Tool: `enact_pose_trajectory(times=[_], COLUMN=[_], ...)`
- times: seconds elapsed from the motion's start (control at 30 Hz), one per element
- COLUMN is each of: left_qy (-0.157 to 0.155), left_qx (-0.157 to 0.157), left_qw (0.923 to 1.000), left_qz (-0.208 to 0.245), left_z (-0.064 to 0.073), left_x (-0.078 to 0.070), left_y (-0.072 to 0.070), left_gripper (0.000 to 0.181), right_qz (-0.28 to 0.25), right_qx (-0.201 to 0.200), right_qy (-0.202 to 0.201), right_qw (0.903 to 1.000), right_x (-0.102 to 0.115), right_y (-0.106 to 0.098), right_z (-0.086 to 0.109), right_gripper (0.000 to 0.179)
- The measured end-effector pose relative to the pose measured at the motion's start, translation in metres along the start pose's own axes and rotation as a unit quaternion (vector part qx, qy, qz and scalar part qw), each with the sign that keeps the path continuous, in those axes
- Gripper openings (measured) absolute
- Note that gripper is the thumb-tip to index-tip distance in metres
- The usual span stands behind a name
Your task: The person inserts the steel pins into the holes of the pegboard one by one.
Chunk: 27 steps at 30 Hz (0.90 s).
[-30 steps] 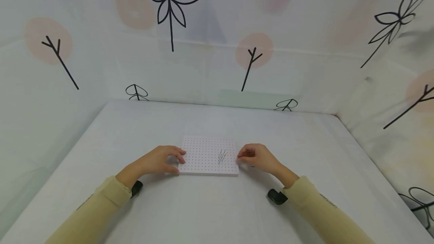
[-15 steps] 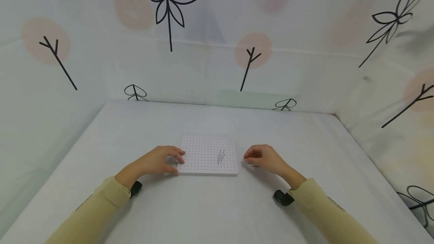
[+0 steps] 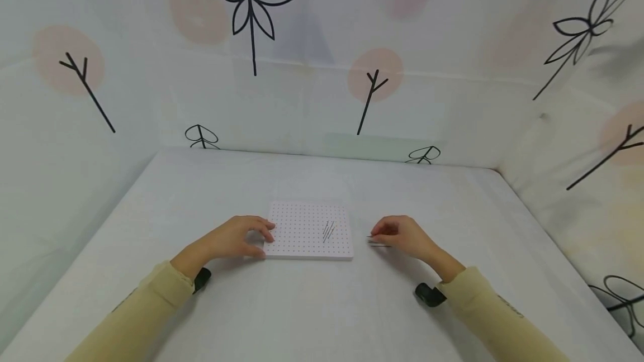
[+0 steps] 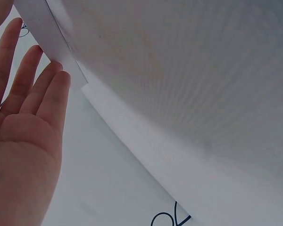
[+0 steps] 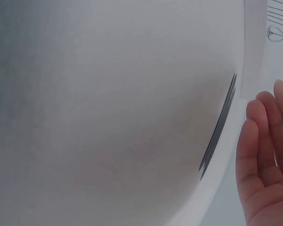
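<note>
My left hand [image 3: 241, 237] rests at the left edge of a white pegboard [image 3: 297, 230] with rows of small holes, its fingertips on the rim. In the left wrist view its fingers [image 4: 54, 101] lie fairly straight along the board's side. Several thin dark pins [image 3: 328, 231] stand in holes on the board's right part. To the board's right, my right hand [image 3: 399, 235] is over loose dark pins [image 3: 380, 246], thumb and fingertips close together. The right wrist view shows these loose pins [image 5: 219, 125] bundled side by side with pointed ends; I cannot tell whether the fingertips pinch one.
Everything lies on a table with a white cloth [image 3: 312, 306]. Pale curtains [image 3: 302, 99] with drawn flowers and twigs hang behind and at both sides. A dark wrist camera [image 3: 429, 295] sits under the right cuff, another dark wrist camera [image 3: 202, 279] under the left.
My right hand has moved from the board's right edge further right to the loose pins, more of which now show. My left hand and the board have stayed in place.
</note>
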<state>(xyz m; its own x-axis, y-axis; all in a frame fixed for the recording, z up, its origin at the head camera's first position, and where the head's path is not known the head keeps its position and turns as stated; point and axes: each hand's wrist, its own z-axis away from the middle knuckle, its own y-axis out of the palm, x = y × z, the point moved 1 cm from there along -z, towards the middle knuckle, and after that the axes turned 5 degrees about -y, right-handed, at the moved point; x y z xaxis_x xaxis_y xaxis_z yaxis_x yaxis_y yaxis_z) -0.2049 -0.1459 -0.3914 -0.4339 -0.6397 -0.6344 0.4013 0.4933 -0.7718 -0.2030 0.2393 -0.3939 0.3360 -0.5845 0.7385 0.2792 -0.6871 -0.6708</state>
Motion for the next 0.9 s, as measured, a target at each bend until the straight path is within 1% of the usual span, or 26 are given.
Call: enact_pose_trajectory(times=[0.17,0.4,0.7,0.9], left_qy=[-0.005,-0.002,0.001,-0.002], left_qx=[0.002,0.002,0.002,0.003], left_qw=[1.0000,1.0000,1.0000,1.0000], left_qz=[0.001,0.003,0.001,-0.002], left_z=[0.000,-0.001,0.000,0.000], left_x=[-0.001,0.002,0.000,-0.001], left_y=[0.000,0.001,0.001,0.001], left_gripper=[0.023,0.023,0.023,0.023], right_qz=[0.008,0.052,0.080,0.075], right_qx=[0.010,0.020,0.051,0.084], right_qy=[-0.005,-0.001,-0.023,-0.006], right_qw=[0.9999,0.9985,0.9952,0.9937], right_x=[-0.003,-0.009,-0.012,-0.016], right_y=[-0.005,-0.013,-0.017,-0.013], right_z=[0.002,0.002,-0.005,-0.013], right_gripper=[0.007,0.008,0.008,0.006])
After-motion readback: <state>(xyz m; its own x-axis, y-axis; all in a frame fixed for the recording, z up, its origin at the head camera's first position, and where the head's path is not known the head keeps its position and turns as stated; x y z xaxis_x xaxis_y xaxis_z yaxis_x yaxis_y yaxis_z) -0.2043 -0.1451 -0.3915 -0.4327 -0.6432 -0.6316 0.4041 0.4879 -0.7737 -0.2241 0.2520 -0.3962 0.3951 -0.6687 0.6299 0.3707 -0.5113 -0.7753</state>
